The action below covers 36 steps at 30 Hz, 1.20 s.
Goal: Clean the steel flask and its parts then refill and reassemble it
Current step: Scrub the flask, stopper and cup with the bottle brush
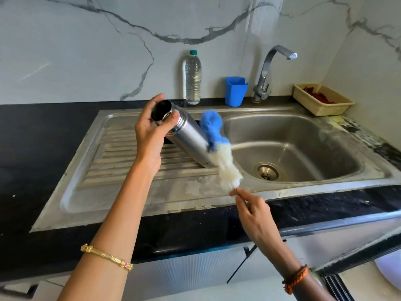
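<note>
- Head view: my left hand [149,129] grips the steel flask [188,137] near its neck, fingers behind it and the thumb curled across the front just under the rim.
- The flask is uncapped and tilted, its dark open mouth [161,110] pointing up and to the left toward me, its base pointing down toward the right.
- The flask hangs in the air over the ribbed draining board [121,157] of the steel sink [303,183], close to the edge of the basin.
- My right hand [253,211] pinches the thin handle of a bottle brush [219,153] between curled fingertips, low and in front of the sink's front rim.
- The brush slants up and away from that hand; its white bristles lie against the lower side of the flask and its blue bristles stand just beside the flask's upper body, on the basin side. The brush is blurred, so I cannot tell how firmly it presses on the steel.
- The basin holds a round drain [267,171] in its bottom.
- On the black desk [39,131] behind the sink stand a clear plastic water bottle [193,79] with a green cap and, to its right, a blue plastic cup [236,91].
- The tap [269,70] rises beside the cup, its spout curving out over the basin.
- A cream basket [323,99] with something red in it sits in the far right corner.
- I wear a gold bangle [106,257] on my left forearm and an orange thread band [296,279] on my right wrist.
</note>
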Motion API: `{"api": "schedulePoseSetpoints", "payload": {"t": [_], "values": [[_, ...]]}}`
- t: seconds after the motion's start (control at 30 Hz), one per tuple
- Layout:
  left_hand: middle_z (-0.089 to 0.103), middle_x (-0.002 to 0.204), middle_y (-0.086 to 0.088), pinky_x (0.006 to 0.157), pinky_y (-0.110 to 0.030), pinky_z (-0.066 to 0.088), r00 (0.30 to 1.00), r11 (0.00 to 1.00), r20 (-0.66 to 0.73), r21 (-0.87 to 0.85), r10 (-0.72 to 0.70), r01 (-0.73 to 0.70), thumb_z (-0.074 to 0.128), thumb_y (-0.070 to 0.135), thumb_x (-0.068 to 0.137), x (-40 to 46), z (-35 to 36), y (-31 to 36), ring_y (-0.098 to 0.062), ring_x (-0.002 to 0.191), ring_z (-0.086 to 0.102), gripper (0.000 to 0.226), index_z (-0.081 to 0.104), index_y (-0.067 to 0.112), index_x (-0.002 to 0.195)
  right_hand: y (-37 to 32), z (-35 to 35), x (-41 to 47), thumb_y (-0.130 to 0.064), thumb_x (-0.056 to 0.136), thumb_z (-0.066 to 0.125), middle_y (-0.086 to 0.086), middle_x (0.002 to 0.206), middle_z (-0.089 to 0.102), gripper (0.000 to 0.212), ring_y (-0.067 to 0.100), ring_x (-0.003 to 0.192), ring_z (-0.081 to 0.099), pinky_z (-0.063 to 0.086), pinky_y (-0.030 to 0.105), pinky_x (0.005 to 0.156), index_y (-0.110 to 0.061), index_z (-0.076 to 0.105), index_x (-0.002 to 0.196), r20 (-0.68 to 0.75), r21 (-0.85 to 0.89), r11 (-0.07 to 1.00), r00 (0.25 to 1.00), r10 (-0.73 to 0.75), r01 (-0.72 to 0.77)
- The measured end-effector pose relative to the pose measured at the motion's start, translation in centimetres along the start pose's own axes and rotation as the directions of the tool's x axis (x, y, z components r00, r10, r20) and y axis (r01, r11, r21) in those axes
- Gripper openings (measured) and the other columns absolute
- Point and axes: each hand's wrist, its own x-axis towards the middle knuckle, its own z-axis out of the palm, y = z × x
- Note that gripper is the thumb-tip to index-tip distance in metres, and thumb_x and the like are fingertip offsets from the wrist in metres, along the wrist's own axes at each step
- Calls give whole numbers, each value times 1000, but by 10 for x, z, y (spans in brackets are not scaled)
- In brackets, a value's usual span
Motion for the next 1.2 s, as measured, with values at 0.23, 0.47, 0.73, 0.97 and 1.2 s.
{"api": "schedulePoseSetpoints", "payload": {"t": [0.23,0.47,0.73,0.97,1.2], "values": [[58,99,6,76,-11,47,996,999,-86,-46,-5,1,59,-5,83,-1,2,2,1,85,57,51,45,6,131,-37,2,-1,-15,97,42,-14,37,42,24,7,34,34,23,13,40,-25,61,106,4,8,978,978,-209,209],[58,99,4,80,-15,46,980,999,-199,29,28,-22,75,1,72,-6,3,-9,-3,88,57,44,50,18,104,17,5,-3,-17,97,41,-6,58,54,26,5,42,39,31,21,48,-15,65,109,-4,-106,991,997,82,-82],[53,94,11,75,-13,46,992,998,-120,-47,35,-41,68,-9,75,-1,17,0,6,81,54,43,48,25,94,-29,1,-15,-15,97,41,-11,37,40,23,8,34,30,19,13,40,-28,59,101,14,1,979,979,-204,204],[63,102,4,76,-17,51,965,985,-259,-157,31,-74,68,-17,67,-5,9,-5,3,84,63,50,49,13,102,4,-9,-3,-17,98,42,-7,46,40,25,4,43,31,26,21,47,-15,66,106,7,-8,998,998,58,-57],[61,108,0,92,-33,48,969,995,-246,-98,0,-25,72,-5,71,-13,11,-16,-18,108,59,37,62,21,96,-29,-5,-15,-19,96,43,-10,37,41,25,7,35,35,23,15,41,-41,57,93,39,-16,988,987,-156,157]]}}
